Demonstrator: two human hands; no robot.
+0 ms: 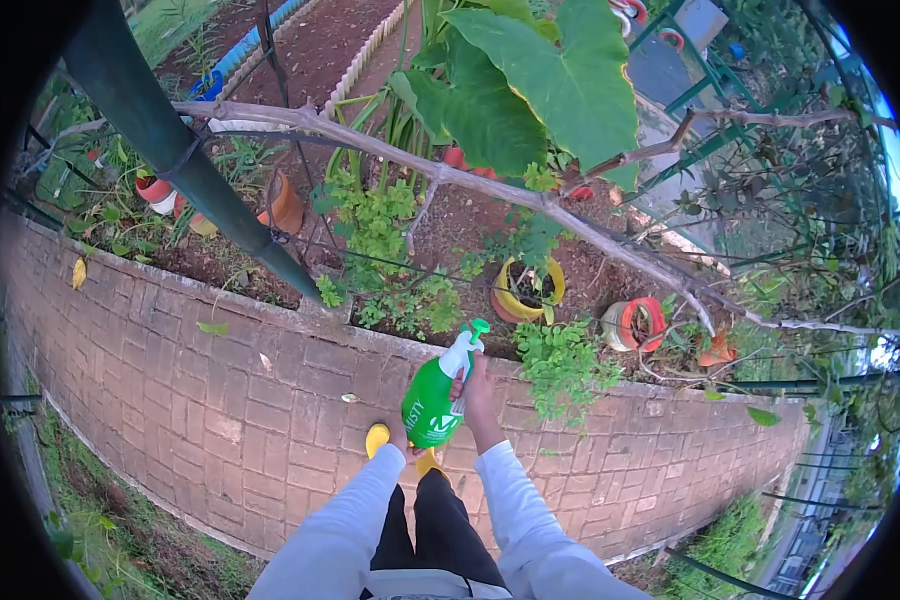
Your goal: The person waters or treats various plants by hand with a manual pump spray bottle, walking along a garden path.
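A green pump spray bottle [432, 405] with a white neck and a green pump knob is held in front of my body, over the brick path. My right hand [479, 392] is wrapped round its upper right side, just below the pump top. Low on the bottle's left side, my left hand [398, 438] supports it near the base, its fingers mostly hidden behind the bottle. The bottle leans, with its top pointing up and to the right towards the plant bed.
A brick path [270, 420] runs along a planted bed with a raised edge. A yellow pot [505, 298] and a red-and-white pot [618, 328] stand in the bed. A bare branch [450, 175] and a thick green post [190, 165] cross before large leaves [560, 80].
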